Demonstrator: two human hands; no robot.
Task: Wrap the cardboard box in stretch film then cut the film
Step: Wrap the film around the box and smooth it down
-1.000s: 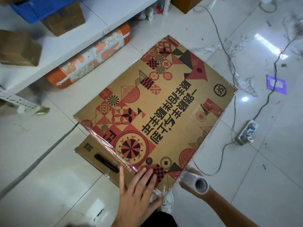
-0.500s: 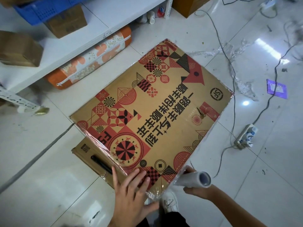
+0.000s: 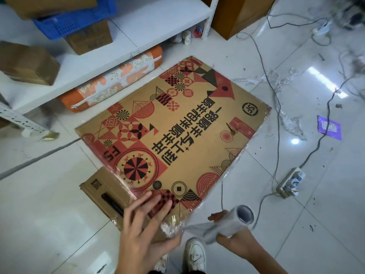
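Box: the printed cardboard box (image 3: 177, 135) lies flat on the floor (image 3: 49, 204), ahead of both hands.
Left hand (image 3: 142, 230): fingers straight, pressing the box's near corner.
Right hand (image 3: 235, 234): gripping the film roll (image 3: 233, 220), just right of that corner.
Film: a stretched strip (image 3: 189, 228) runs from roll to corner.

The film roll (image 3: 235, 220) at five o'clock is motion-blurred, so the right hand (image 3: 231, 232) shows no clear grip. Both forearms run off the bottom edge. The blue crate (image 3: 75, 22) at eleven o'clock is cropped by the top edge.
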